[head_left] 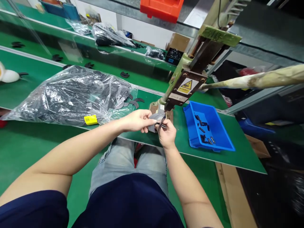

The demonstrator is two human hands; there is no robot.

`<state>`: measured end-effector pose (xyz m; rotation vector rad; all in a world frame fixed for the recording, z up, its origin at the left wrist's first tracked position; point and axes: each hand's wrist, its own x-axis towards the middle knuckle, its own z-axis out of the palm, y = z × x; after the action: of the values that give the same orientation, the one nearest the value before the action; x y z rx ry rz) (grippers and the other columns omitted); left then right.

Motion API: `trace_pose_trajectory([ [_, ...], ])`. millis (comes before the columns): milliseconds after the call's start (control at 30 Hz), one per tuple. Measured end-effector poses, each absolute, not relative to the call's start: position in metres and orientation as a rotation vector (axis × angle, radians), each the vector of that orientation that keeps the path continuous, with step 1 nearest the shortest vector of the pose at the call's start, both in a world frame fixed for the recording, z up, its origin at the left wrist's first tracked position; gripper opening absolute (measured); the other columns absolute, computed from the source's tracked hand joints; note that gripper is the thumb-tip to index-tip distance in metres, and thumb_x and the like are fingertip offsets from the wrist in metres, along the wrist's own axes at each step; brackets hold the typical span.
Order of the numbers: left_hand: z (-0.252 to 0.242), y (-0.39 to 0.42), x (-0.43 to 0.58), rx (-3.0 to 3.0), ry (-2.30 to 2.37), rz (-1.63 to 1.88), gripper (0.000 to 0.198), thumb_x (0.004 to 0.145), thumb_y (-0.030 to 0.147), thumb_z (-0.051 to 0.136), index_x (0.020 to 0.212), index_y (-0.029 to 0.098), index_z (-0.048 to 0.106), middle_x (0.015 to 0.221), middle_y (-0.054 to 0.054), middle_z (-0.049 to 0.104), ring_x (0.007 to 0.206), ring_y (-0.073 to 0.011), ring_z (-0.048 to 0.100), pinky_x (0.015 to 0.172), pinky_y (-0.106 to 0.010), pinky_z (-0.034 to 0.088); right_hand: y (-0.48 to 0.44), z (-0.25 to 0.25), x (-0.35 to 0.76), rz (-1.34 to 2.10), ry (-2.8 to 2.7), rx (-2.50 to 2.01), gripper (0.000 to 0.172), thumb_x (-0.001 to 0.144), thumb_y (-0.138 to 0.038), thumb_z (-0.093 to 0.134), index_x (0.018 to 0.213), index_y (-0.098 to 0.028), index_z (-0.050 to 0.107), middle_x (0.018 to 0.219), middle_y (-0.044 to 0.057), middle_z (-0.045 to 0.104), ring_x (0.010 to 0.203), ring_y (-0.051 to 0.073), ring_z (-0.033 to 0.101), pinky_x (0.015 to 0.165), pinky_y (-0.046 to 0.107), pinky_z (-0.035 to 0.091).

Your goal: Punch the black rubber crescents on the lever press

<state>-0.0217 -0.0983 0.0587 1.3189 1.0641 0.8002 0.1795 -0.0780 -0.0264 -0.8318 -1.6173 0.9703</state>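
Note:
My left hand (136,120) pinches a flat grey curved part (154,122) at the near edge of the green table (237,148). My right hand (167,133) meets it from below, fingers closed on a thin dark strip (161,123) set against that grey part. Both hands sit just in front of the base of a small green press (180,85) with a yellow warning label. A few loose grey parts (134,103) lie by the press.
A big clear bag of grey parts (68,95) with a yellow tag lies on the left. A blue bin (209,126) holding several small black pieces stands on the right. The press lever (261,79) reaches right. Conveyor belts with more bags run behind.

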Motion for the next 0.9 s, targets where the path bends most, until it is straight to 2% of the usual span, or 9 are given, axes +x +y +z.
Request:
trace_pose_trajectory([
  [200, 0.061, -0.099, -0.024, 1.220, 1.030, 0.716, 0.047, 0.087, 0.055, 0.086, 0.080, 0.022, 0.053, 0.055, 0.001, 0.065, 0.047, -0.0144, 0.065, 0.047, -0.022, 0.051, -0.092, -0.025, 0.175, 0.834, -1.603, -0.863, 0.024, 0.096, -0.050, 0.068, 0.096, -0.027, 0.066, 0.089, 0.003, 0.071, 0.077, 0.017, 0.066, 0.069, 0.033, 0.058],
  [367, 0.060, -0.092, -0.035, 1.300, 1.124, 0.690, 0.046, 0.089, 0.055, 0.083, 0.079, 0.021, 0.053, 0.056, 0.002, 0.062, 0.049, -0.0139, 0.065, 0.047, -0.021, 0.046, -0.086, -0.010, 0.184, 0.745, -1.795, -0.853, 0.018, 0.095, -0.044, 0.070, 0.102, -0.027, 0.072, 0.097, 0.005, 0.076, 0.088, 0.020, 0.070, 0.084, 0.039, 0.059],
  [467, 0.060, -0.096, -0.039, 1.415, 1.211, 0.732, 0.041, 0.091, 0.056, 0.079, 0.085, 0.022, 0.056, 0.064, 0.002, 0.063, 0.056, -0.0143, 0.064, 0.052, -0.023, 0.047, -0.084, -0.003, 0.190, 0.535, -1.949, -0.800, 0.015, 0.097, -0.039, 0.068, 0.102, -0.026, 0.072, 0.096, 0.006, 0.076, 0.090, 0.021, 0.070, 0.083, 0.040, 0.058],
  [567, 0.061, -0.106, -0.037, 1.675, 1.392, 0.956, 0.036, 0.092, 0.055, 0.076, 0.091, 0.022, 0.061, 0.080, 0.000, 0.065, 0.069, -0.0145, 0.062, 0.062, -0.026, 0.048, -0.082, -0.002, 0.192, 0.357, -2.032, -0.733, 0.012, 0.101, -0.033, 0.063, 0.101, -0.024, 0.069, 0.091, 0.006, 0.074, 0.085, 0.020, 0.068, 0.080, 0.037, 0.056],
  [633, 0.061, -0.111, -0.034, 1.887, 1.427, 1.038, 0.034, 0.093, 0.053, 0.074, 0.086, 0.021, 0.064, 0.086, -0.001, 0.063, 0.076, -0.0154, 0.059, 0.068, -0.028, 0.046, -0.082, -0.003, 0.192, 0.299, -2.056, -0.710, 0.010, 0.102, -0.030, 0.062, 0.100, -0.022, 0.068, 0.090, 0.006, 0.073, 0.084, 0.019, 0.067, 0.078, 0.036, 0.055],
  [767, 0.053, -0.109, -0.030, 1.937, 1.333, 0.908, 0.039, 0.094, 0.048, 0.068, 0.069, 0.020, 0.056, 0.075, 0.001, 0.054, 0.069, -0.0147, 0.051, 0.066, -0.029, 0.040, -0.082, -0.003, 0.193, 0.242, -2.110, -0.655, 0.010, 0.102, -0.029, 0.061, 0.099, -0.023, 0.068, 0.089, 0.006, 0.074, 0.082, 0.019, 0.066, 0.077, 0.038, 0.056],
  [900, 0.045, -0.103, -0.029, 1.699, 1.227, 0.826, 0.042, 0.093, 0.052, 0.070, 0.071, 0.020, 0.053, 0.069, 0.004, 0.050, 0.064, -0.0123, 0.046, 0.061, -0.027, 0.037, -0.085, -0.002, 0.197, 0.252, -2.115, -0.586, 0.009, 0.101, -0.029, 0.063, 0.100, -0.024, 0.070, 0.091, 0.007, 0.076, 0.082, 0.019, 0.069, 0.078, 0.039, 0.059],
])
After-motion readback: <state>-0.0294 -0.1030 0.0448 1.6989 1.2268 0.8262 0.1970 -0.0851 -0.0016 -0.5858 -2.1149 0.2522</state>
